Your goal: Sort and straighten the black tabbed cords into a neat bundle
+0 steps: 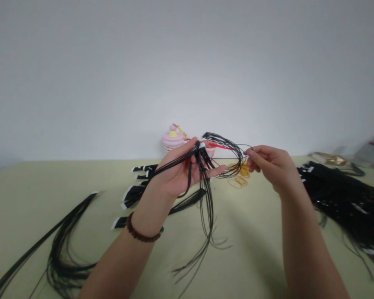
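A bundle of thin black wires (209, 203) with a white end piece (201, 145) is gripped in my left hand (173, 176), thumb and fingers closed on it and one finger stretched out to the right. Part of the bundle curves into a loop (238, 153) on the right, while loose strands hang below over the table. My right hand (269, 164) pinches a thin black strand at the right side of that loop. A brown bead bracelet (141, 234) circles my left wrist.
Several white-ended black wire bundles (132, 194) lie behind my left forearm, and long curved wires (57, 249) at the left. Yellow rubber bands (237, 181) lie beyond the loop. A pink cupcake-shaped item (171, 139) stands by the wall. A black wire pile (345, 195) covers the right.
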Demonstrator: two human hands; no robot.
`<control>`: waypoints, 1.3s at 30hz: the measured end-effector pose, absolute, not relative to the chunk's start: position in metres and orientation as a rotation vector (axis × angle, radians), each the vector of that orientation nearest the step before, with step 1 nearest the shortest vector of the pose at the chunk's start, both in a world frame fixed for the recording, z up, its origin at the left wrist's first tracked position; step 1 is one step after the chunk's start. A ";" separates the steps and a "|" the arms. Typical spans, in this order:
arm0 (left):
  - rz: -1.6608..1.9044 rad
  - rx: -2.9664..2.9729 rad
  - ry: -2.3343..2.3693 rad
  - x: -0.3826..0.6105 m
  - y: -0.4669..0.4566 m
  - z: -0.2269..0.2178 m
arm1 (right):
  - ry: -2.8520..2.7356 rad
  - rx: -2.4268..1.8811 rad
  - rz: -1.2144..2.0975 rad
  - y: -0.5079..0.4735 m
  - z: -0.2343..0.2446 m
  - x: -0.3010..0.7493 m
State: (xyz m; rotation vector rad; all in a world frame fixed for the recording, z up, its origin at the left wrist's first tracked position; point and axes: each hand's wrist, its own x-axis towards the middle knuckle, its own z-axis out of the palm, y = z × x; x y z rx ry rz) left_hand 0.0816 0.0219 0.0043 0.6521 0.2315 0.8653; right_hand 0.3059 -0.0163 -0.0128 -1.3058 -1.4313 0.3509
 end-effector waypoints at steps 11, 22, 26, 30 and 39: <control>1.119 0.563 0.343 0.093 0.023 0.006 | -1.548 -1.272 0.127 -0.041 -0.012 0.254; 1.168 0.712 0.165 0.098 0.026 -0.004 | -1.757 -1.027 -0.010 -0.039 -0.025 0.214; 1.187 0.710 0.182 0.100 0.025 -0.004 | -1.764 -1.034 0.062 -0.045 -0.019 0.217; 1.179 0.711 0.132 0.096 0.022 -0.004 | -1.714 -0.984 0.295 -0.045 -0.021 0.215; 1.215 0.733 0.041 0.097 0.023 -0.009 | -1.528 -0.870 0.577 -0.034 -0.035 0.210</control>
